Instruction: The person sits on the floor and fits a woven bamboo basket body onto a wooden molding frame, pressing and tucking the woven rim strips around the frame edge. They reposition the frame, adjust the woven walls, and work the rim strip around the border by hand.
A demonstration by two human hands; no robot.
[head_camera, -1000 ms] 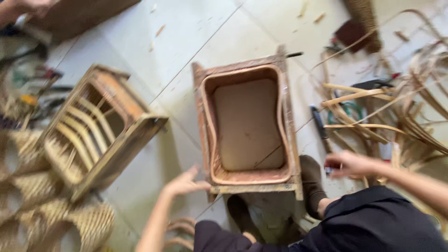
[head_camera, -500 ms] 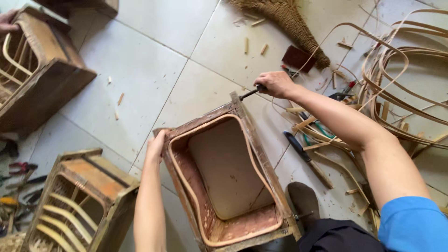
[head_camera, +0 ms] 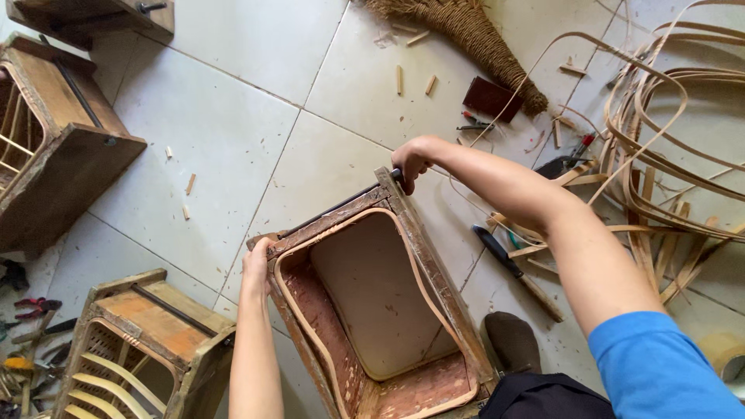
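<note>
Since half a second ago my right hand (head_camera: 411, 161) has slid onto the far corner of the wooden box frame (head_camera: 372, 302), grip clenched round a dark handle there, while my left hand (head_camera: 256, 268) stays pressed on the near-left corner (fingers wrapped over the edge). The frame stands on the pale tiled floor (head_camera: 233, 101), rattan strips (head_camera: 660, 132) coiled to the right.
</note>
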